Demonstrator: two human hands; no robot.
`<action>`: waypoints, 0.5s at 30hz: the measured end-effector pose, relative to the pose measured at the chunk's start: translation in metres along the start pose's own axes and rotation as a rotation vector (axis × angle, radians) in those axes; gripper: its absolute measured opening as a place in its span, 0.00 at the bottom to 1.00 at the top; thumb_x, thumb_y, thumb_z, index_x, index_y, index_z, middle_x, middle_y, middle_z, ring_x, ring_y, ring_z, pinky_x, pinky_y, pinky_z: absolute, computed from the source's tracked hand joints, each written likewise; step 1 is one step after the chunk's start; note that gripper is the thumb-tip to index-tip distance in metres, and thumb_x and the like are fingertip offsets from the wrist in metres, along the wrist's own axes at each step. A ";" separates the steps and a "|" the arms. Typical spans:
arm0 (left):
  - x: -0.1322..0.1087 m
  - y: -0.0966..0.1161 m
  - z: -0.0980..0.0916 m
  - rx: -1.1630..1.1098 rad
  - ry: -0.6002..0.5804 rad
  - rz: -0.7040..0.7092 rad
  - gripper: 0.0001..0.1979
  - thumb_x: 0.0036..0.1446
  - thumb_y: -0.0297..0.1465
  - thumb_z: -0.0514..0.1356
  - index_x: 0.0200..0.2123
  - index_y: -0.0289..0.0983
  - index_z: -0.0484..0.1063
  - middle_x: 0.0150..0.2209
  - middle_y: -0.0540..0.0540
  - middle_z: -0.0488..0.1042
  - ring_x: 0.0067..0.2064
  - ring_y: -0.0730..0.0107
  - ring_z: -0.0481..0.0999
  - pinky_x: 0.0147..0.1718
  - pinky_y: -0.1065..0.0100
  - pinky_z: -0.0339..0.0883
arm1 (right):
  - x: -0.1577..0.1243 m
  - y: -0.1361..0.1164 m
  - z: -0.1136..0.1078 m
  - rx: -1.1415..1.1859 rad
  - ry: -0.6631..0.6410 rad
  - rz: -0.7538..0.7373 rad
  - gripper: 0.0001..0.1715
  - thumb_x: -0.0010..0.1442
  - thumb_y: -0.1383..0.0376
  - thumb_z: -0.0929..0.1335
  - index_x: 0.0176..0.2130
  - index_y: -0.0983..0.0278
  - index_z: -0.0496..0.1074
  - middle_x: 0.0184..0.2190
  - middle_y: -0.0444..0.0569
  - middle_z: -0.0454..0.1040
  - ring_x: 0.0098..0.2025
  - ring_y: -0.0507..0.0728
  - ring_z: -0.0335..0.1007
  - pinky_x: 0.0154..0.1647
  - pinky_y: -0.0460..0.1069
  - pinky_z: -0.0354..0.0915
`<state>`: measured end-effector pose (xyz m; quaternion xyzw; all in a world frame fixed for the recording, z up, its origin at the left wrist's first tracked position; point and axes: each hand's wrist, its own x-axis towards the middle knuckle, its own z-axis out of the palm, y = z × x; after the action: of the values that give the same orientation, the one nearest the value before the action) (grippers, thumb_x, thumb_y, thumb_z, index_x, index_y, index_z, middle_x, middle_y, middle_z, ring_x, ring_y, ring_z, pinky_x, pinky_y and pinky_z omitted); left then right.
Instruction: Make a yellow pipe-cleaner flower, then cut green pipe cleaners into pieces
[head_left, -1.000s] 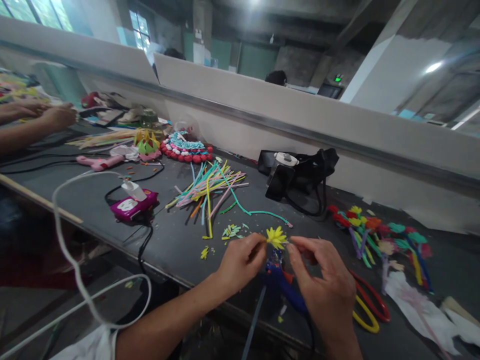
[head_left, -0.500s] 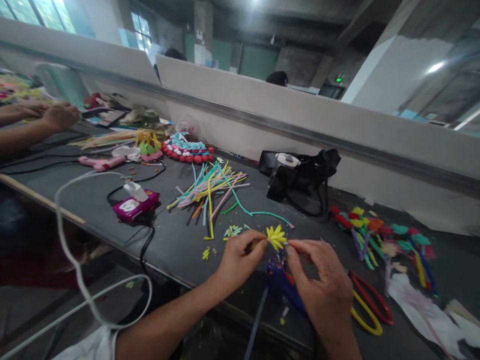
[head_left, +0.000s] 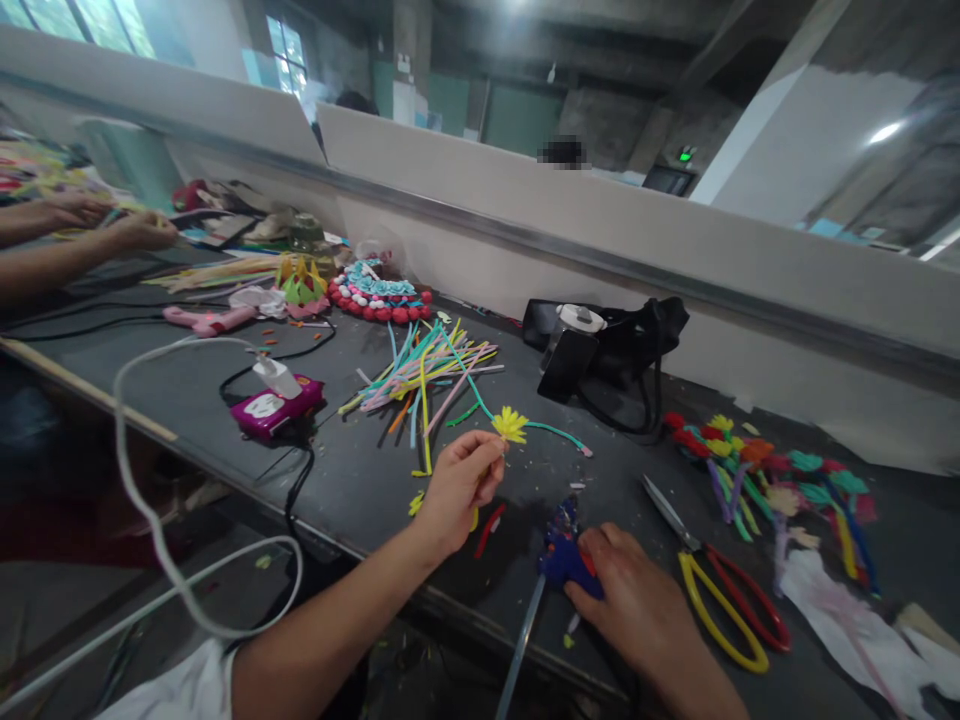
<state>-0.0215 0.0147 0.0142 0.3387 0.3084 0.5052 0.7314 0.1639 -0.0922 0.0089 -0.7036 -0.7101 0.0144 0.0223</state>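
My left hand point(head_left: 459, 488) is raised over the dark table point(head_left: 187, 390), fingers pinched on the stem of a small yellow flower point(head_left: 510, 425). My right hand point(head_left: 626, 600) lies lower, near the table's front edge, fingers closed around a blue glue gun point(head_left: 564, 555). The gun's nozzle points away from me. A red pipe-cleaner piece point(head_left: 489, 528) lies on the table between the two hands.
Scissors with yellow and red handles point(head_left: 712, 580) lie right of my right hand. Colourful pipe cleaners point(head_left: 427, 375) are piled ahead, finished flowers point(head_left: 757, 480) at right, a black bag point(head_left: 607, 350) behind. A pink power strip point(head_left: 277, 410) and white cable sit left. Another person's hands point(head_left: 112, 225) work far left.
My right hand let go of the yellow flower and dropped onto the blue glue gun. My left hand carried the flower up and to the left.
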 end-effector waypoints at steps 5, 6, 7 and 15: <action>0.003 0.001 -0.002 -0.019 -0.010 -0.009 0.10 0.50 0.35 0.64 0.29 0.35 0.67 0.18 0.56 0.63 0.15 0.85 0.50 0.14 0.76 0.38 | 0.003 0.022 -0.013 0.403 0.090 0.013 0.09 0.48 0.65 0.68 0.33 0.61 0.71 0.33 0.46 0.72 0.38 0.59 0.71 0.37 0.52 0.67; 0.003 0.001 -0.003 -0.023 -0.011 -0.010 0.10 0.50 0.35 0.64 0.30 0.35 0.67 0.18 0.56 0.63 0.16 0.85 0.50 0.14 0.77 0.39 | 0.003 0.028 -0.017 0.571 0.098 0.045 0.12 0.48 0.64 0.69 0.36 0.61 0.72 0.33 0.45 0.73 0.37 0.58 0.72 0.35 0.50 0.67; 0.004 0.001 -0.004 -0.026 -0.013 -0.010 0.10 0.50 0.35 0.64 0.30 0.35 0.67 0.18 0.56 0.63 0.16 0.84 0.51 0.14 0.77 0.39 | 0.002 0.032 -0.020 0.760 0.106 0.097 0.15 0.47 0.63 0.70 0.39 0.61 0.72 0.33 0.45 0.74 0.35 0.57 0.72 0.32 0.49 0.68; 0.003 -0.005 -0.003 -0.046 -0.054 -0.017 0.10 0.52 0.35 0.63 0.32 0.36 0.68 0.19 0.56 0.63 0.16 0.85 0.52 0.15 0.77 0.41 | 0.013 0.001 -0.019 1.797 0.188 0.145 0.18 0.58 0.56 0.62 0.34 0.64 0.75 0.34 0.53 0.76 0.34 0.60 0.73 0.30 0.52 0.69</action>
<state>-0.0207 0.0169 0.0081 0.3324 0.2797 0.4966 0.7515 0.1654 -0.0798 0.0283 -0.4622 -0.3805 0.5072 0.6199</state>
